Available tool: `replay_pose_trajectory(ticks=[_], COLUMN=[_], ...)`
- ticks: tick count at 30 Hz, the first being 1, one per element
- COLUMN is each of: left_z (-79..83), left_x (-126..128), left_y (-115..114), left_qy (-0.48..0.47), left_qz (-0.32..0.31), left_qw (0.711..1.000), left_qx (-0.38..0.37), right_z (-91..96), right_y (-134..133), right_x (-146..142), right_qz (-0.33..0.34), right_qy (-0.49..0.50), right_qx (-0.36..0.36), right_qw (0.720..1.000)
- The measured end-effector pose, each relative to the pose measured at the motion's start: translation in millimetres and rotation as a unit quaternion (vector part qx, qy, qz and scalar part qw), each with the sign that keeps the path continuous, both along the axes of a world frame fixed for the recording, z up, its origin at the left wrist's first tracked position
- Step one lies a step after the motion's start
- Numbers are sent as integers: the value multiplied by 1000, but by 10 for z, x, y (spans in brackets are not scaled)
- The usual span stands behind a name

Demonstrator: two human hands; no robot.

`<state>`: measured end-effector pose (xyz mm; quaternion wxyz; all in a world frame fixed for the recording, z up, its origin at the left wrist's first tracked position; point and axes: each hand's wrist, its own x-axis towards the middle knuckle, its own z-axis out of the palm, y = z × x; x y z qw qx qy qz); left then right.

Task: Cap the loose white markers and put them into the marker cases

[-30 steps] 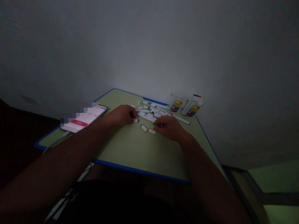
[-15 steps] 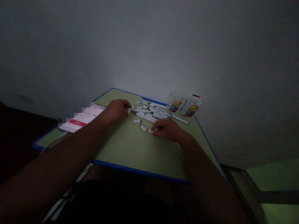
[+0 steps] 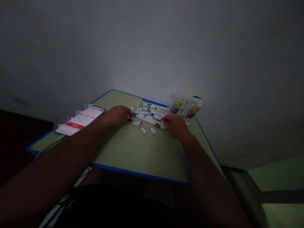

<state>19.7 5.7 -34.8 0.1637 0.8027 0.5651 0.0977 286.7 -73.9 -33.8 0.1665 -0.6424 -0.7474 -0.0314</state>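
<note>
Several white markers [image 3: 146,118] lie in a loose pile on the small table. My left hand [image 3: 120,114] is at the pile's left end, fingers curled beside the marker ends. A small red-ended piece [image 3: 129,120] shows just under its fingertips; what the fingers hold is hidden. My right hand [image 3: 175,126] is over the right side of the pile, its thumb and fingers closed at a marker [image 3: 161,126]. In front of the pile lie an orange-ended cap [image 3: 152,130], a green-ended cap [image 3: 143,130] and a purple-ended cap [image 3: 137,123].
A lit phone [image 3: 82,122] with a cable lies on the left of the table [image 3: 133,152]. At the back right stand a clear case [image 3: 176,106] and another clear case holding several markers [image 3: 191,107]. A wall [image 3: 152,47] rises behind the blue table edge.
My right hand has let go of the orange-ended cap, which now lies on the table, and moved up to the marker pile. My left hand has shifted slightly nearer. The view has moved slightly.
</note>
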Motion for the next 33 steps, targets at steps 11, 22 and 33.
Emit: replay_pose_trajectory(ticks=[11,22,33], left_z=[-12,-54,-109], left_x=[25,73,120], left_y=[-10,-25,-24], left_qy=[-74,-106,-129], left_qz=[15,19,-4], left_qw=[997,993,988], left_qx=[25,39,81], right_z=[-33,-20,-15], right_y=[39,24,36], right_x=[105,124,47], right_qz=[19,-33,-31], right_qy=[-61,-98,-57], right_qx=[-108,-94,-71], right_qw=[992,990,995])
